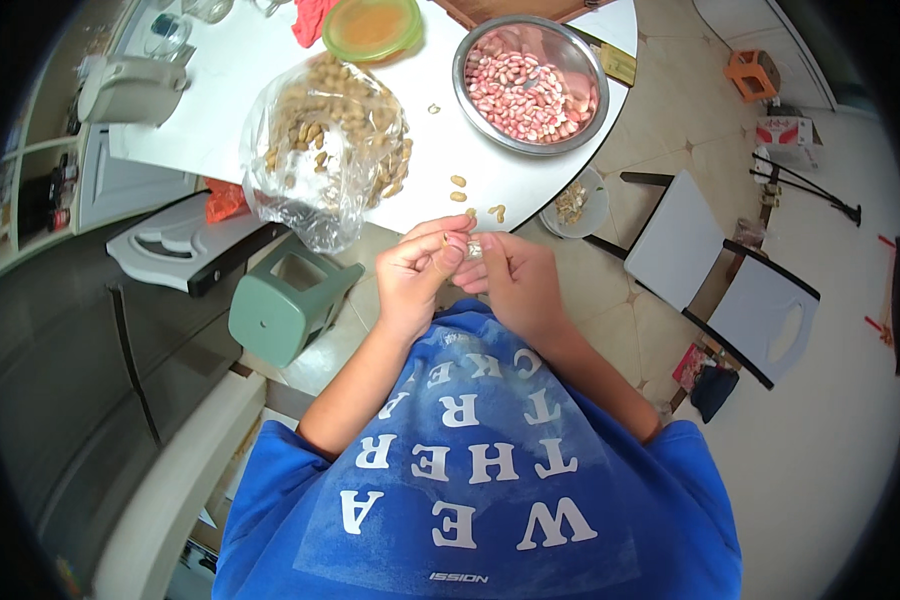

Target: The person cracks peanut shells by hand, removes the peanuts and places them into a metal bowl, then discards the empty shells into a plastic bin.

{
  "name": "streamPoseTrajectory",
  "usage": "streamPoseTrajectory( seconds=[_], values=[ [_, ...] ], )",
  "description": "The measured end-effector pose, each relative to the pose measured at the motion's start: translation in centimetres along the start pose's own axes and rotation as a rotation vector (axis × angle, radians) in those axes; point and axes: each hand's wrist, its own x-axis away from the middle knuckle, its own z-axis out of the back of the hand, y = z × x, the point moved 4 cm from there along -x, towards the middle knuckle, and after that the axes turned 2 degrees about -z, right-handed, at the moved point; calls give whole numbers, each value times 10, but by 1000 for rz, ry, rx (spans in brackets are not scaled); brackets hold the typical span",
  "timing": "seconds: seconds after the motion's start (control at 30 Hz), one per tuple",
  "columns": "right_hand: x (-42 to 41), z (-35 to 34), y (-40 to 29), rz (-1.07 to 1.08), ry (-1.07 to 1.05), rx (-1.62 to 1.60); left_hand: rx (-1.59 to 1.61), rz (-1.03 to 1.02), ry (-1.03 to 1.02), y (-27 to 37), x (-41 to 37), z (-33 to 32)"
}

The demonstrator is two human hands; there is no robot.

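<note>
Both hands meet just off the near edge of the white table [427, 161]. My left hand [424, 262] pinches a small piece of peanut shell between thumb and fingers. In my right hand [511, 274], an opened peanut shell [475, 250] with its pale inside showing is held by thumb and fingers. Just beyond the fingers, several unshelled peanuts [458, 181] lie on the table. A clear plastic bag [326, 150] of unshelled peanuts stands left of them. To the upper right, a steel bowl [531, 86] holds pink shelled peanuts.
Below the table's right edge is a white bin [596, 206] with shells in it. A green-lidded container [373, 28] and a pale jug [133, 88] stand on the table. A green stool [277, 307] is at the left, a white folding chair [679, 232] at the right.
</note>
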Motion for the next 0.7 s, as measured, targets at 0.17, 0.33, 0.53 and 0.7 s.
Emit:
streamPoseTrajectory(
  seconds=[0.17,0.33,0.53,0.7],
  values=[
    [-21,-11,7,52,177,136,271,172,-20,-11,-27,18],
    [-61,-8,46,26,306,262,391,331,170,-37,-46,52],
    [-94,-11,52,93,344,415,397,502,90,-38,-50,72],
    [-74,-35,12,373,114,462,348,584,10,-41,-52,76]
  ],
)
